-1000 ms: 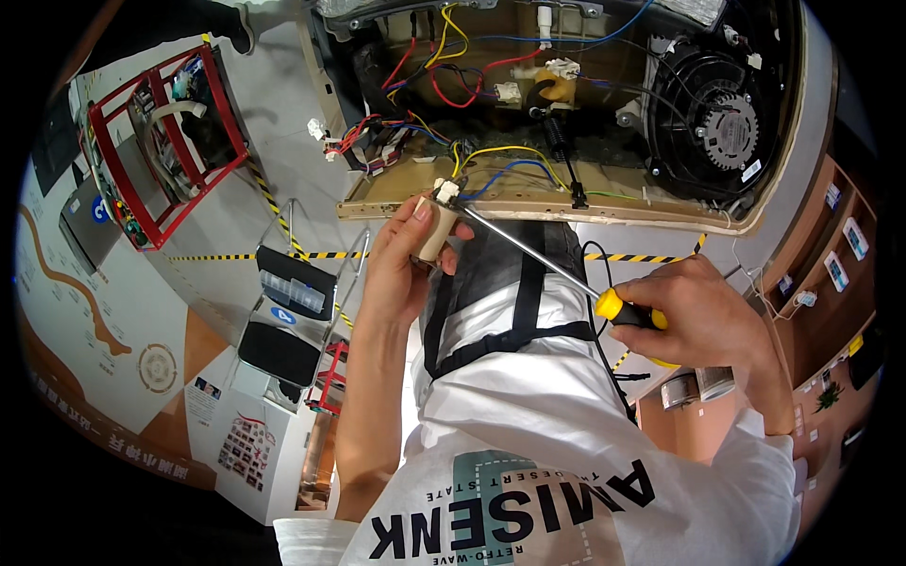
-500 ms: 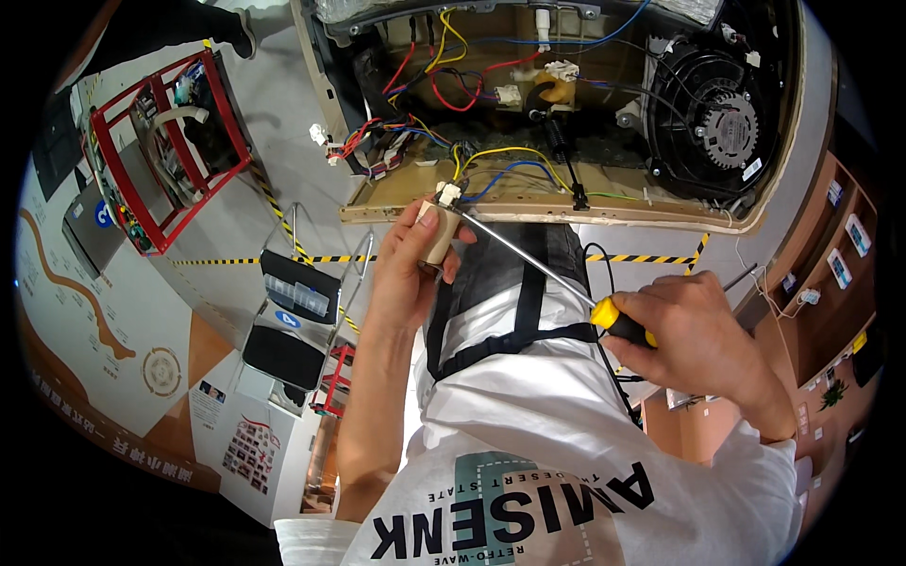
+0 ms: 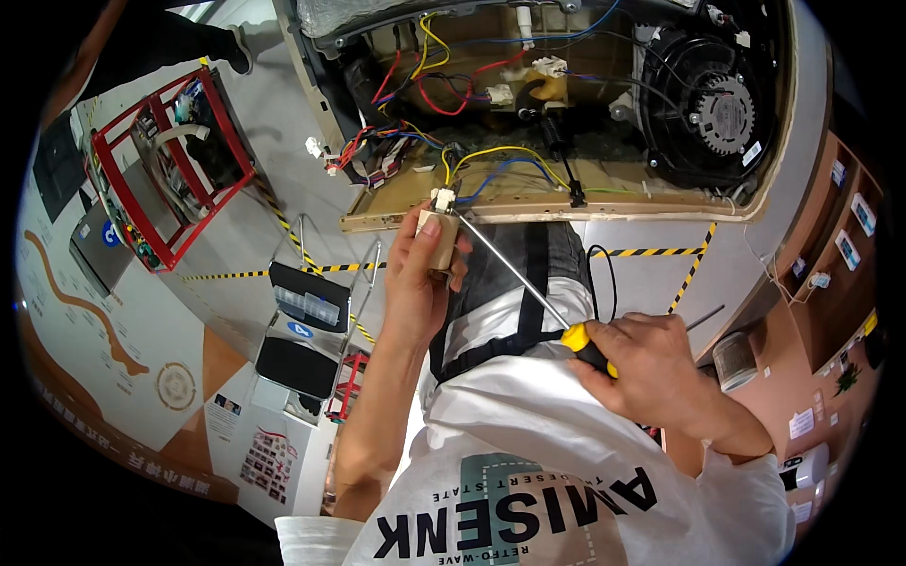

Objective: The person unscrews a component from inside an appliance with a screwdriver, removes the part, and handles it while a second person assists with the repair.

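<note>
A small beige block-shaped part [image 3: 444,249] is pinched upright between the thumb and fingers of my left hand [image 3: 411,269], just below the front edge of an opened appliance housing [image 3: 528,213]. On its top sits a white plug connector [image 3: 441,199], with yellow and blue wires close behind. My right hand [image 3: 651,368] is wrapped round the yellow and black handle of a screwdriver [image 3: 514,270]. Its long metal shaft slants up to the left, the tip at the block's upper right corner beside the connector; exact contact cannot be made out. A thin dark rod [image 3: 706,317] shows beyond my right hand.
Inside the housing are loose coloured wires, white connectors [image 3: 500,94], a black strut [image 3: 557,146] and a round black fan motor [image 3: 727,118]. A red metal frame [image 3: 175,174] and a folding chair [image 3: 297,368] stand left. Shelves [image 3: 821,274] line the right; another person's leg shows upper left.
My right hand and the screwdriver handle have moved left and slightly down. The tip stays by the block, which my left hand still holds. The view has shifted a little.
</note>
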Action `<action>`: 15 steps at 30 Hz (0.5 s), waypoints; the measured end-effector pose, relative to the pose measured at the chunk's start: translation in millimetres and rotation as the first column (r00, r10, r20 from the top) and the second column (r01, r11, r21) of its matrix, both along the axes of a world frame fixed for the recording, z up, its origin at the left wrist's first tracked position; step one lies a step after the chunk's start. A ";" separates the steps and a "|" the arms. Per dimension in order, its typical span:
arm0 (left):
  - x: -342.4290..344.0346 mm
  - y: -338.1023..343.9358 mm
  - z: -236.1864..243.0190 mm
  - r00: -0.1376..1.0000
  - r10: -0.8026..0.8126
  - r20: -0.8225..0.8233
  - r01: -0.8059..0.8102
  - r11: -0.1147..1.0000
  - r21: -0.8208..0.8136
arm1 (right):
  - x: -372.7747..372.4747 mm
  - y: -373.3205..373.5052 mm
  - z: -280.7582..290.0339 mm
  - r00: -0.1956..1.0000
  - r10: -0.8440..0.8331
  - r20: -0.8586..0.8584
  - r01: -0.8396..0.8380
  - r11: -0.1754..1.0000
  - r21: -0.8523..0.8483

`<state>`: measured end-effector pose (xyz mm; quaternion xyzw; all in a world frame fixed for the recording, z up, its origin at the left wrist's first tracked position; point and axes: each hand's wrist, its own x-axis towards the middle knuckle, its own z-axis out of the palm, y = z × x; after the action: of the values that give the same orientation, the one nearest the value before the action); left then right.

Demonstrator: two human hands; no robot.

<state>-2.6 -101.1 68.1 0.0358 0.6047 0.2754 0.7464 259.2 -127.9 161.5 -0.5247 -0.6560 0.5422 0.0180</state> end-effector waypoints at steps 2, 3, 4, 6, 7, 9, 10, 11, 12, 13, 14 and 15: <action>2.0 -0.7 0.8 1.000 0.013 -0.018 -0.013 1.000 -0.005 | -4.1 -4.6 1.1 1.000 -0.026 -0.009 0.026 1.000 -0.009; 1.7 -1.7 1.8 1.000 0.010 -0.023 -0.010 1.000 -0.011 | -5.6 -6.2 1.7 0.999 -0.040 -0.004 0.040 0.999 -0.005; 1.7 -2.2 2.2 1.000 0.007 -0.029 -0.008 1.000 -0.017 | -7.3 -7.9 1.9 0.999 -0.053 0.001 0.053 0.999 0.000; 6.1 -4.2 1.6 0.998 0.045 -0.046 -0.045 0.999 -0.002 | -13.3 -14.9 2.4 0.997 -0.073 0.014 0.073 0.997 0.005; 9.4 -5.7 1.4 0.996 0.065 -0.054 -0.064 0.998 0.005 | -17.2 -17.1 3.8 0.996 -0.086 0.021 0.086 0.996 0.007; 17.2 -9.6 3.6 0.993 0.100 -0.064 -0.098 0.995 0.034 | -25.4 -19.4 4.3 0.995 -0.096 0.039 0.096 0.995 -0.005; 22.4 -11.6 3.9 0.991 0.118 -0.068 -0.115 0.992 0.048 | -26.2 -17.6 4.1 0.995 -0.094 0.042 0.094 0.995 -0.011; 28.8 -13.1 2.9 0.981 0.168 -0.101 -0.163 0.985 0.058 | -27.0 -15.1 4.1 0.995 -0.093 0.046 0.094 0.995 -0.015; 28.3 -11.0 3.5 0.984 0.150 -0.101 -0.146 0.988 0.048 | -27.1 -12.5 4.1 0.994 -0.093 0.049 0.094 0.995 -0.020; 27.4 -7.7 4.9 0.986 0.131 -0.100 -0.128 0.991 0.038 | -24.7 -10.5 4.3 0.995 -0.091 0.028 0.092 0.995 -0.034; 26.8 -5.4 6.6 0.988 0.116 -0.099 -0.114 0.993 0.027 | -19.0 -9.1 5.0 0.996 -0.087 0.006 0.087 0.995 -0.048; 25.3 -2.9 7.1 0.986 0.138 -0.098 -0.138 0.990 0.008 | -13.2 -7.2 5.9 0.996 -0.083 -0.016 0.082 0.995 -0.063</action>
<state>22.7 -104.0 75.3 0.0077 0.6415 0.3248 0.6949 246.0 -135.1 167.4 -0.5467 -0.6164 0.5659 0.0301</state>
